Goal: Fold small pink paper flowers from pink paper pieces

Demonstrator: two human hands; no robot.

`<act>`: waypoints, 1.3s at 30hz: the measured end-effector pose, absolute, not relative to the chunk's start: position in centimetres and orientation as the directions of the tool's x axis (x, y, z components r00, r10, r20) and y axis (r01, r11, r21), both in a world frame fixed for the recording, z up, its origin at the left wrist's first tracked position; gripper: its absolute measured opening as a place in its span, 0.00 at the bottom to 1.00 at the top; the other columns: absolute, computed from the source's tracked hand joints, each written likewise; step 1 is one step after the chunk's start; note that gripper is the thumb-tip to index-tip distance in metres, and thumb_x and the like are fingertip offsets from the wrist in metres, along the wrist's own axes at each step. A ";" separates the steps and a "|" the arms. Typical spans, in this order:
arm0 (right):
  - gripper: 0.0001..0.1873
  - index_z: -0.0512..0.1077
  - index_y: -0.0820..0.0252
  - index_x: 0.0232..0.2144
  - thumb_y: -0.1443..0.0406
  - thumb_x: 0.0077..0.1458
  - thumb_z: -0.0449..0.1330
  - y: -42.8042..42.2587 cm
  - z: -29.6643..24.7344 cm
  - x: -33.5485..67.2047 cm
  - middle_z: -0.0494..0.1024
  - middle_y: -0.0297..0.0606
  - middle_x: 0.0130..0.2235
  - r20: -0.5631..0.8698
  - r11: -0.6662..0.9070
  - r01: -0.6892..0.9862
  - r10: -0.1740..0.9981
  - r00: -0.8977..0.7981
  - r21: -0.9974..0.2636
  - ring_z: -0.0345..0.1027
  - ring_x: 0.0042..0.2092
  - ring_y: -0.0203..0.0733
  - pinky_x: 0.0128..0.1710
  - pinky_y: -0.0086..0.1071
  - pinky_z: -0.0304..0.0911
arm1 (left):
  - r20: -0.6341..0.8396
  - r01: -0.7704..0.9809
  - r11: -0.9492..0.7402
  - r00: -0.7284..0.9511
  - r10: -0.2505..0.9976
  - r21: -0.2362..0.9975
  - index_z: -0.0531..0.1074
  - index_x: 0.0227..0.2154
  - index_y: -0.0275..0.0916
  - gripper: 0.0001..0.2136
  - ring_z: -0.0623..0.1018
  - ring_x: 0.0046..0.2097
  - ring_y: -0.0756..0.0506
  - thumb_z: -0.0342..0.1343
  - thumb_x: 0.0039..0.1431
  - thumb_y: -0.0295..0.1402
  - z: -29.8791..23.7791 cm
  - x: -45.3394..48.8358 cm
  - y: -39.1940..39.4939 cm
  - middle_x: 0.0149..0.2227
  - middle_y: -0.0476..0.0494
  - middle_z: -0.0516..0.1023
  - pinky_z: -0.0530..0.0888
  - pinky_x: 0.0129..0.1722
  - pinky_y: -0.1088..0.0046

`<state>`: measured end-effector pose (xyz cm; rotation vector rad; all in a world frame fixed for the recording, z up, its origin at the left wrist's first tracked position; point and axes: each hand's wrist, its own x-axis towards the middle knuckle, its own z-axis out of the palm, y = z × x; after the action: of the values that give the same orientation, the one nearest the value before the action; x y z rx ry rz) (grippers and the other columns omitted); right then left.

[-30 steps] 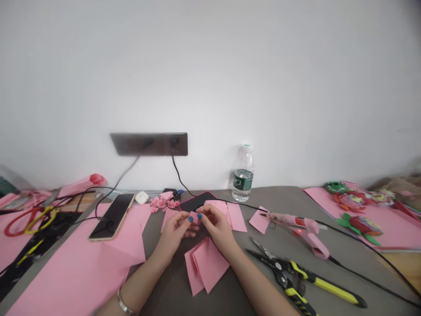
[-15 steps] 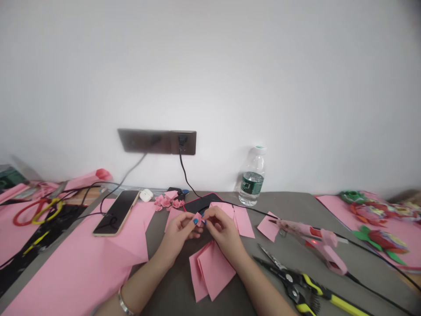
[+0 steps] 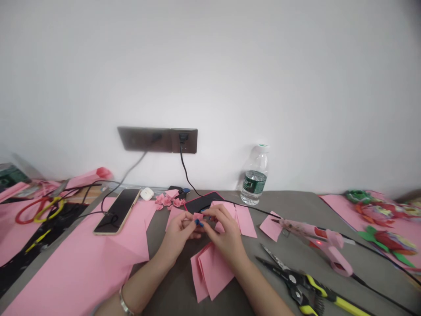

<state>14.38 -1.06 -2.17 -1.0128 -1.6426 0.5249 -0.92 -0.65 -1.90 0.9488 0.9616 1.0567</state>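
Between my two hands is a small folded piece of pink paper (image 3: 198, 216). My left hand (image 3: 180, 228) pinches it between thumb and fingers. From the other side, my right hand (image 3: 223, 226) has its thumb against the paper near the left thumb, with its index finger lifted a little apart. Blue nails show on both hands. Just below them lie folded pink paper squares (image 3: 213, 272) on the grey table. Small crumpled pink paper flowers (image 3: 168, 199) are grouped behind my left hand. The lower fingers of both hands are partly hidden.
A pink glue gun (image 3: 315, 237) with a lit red light lies at right, its cord trailing. Yellow-black pliers (image 3: 296, 281) lie nearer. A water bottle (image 3: 255, 177) stands by the wall. A phone (image 3: 118, 211) rests on large pink paper (image 3: 82, 272) at left, past it scissors (image 3: 39, 211).
My right index finger has lifted away from the thumb, opening that pinch. The pink piece has turned and shows a flatter face. The view has shifted slightly.
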 end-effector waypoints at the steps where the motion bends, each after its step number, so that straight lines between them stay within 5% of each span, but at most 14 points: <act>1: 0.07 0.74 0.54 0.36 0.70 0.56 0.59 -1.2 -2.1 14.3 0.72 0.38 0.36 0.554 0.540 0.355 0.830 -0.070 -0.763 0.68 0.35 0.41 0.33 0.33 0.66 | -0.164 -0.249 0.213 0.202 0.966 0.945 0.71 0.27 0.36 0.18 0.80 0.30 0.48 0.69 0.44 0.45 -1.8 -0.9 -0.7 0.27 0.46 0.80 0.77 0.31 0.77; 9: 0.07 0.72 0.55 0.32 0.73 0.55 0.57 -1.3 -2.1 13.9 0.72 0.37 0.34 0.514 0.507 0.327 0.855 -0.073 -0.798 0.67 0.34 0.41 0.33 0.32 0.66 | -0.145 -0.177 0.181 0.199 0.969 0.967 0.69 0.25 0.38 0.21 0.79 0.29 0.48 0.69 0.41 0.49 -1.2 -0.6 -0.9 0.21 0.51 0.76 0.78 0.30 0.75; 39: 0.11 0.80 0.53 0.36 0.70 0.55 0.59 -0.5 -3.1 14.3 0.79 0.42 0.37 0.470 0.471 0.184 0.881 -0.052 -0.862 0.75 0.39 0.45 0.35 0.34 0.70 | -0.178 -0.198 0.210 0.165 0.970 0.957 0.73 0.28 0.36 0.21 0.83 0.34 0.43 0.69 0.41 0.49 -1.6 -1.0 -0.8 0.28 0.43 0.82 0.78 0.30 0.75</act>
<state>14.34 -0.47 -3.09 -0.9618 -1.5449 0.7413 -0.95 -0.81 -1.62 0.9762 1.0341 1.0560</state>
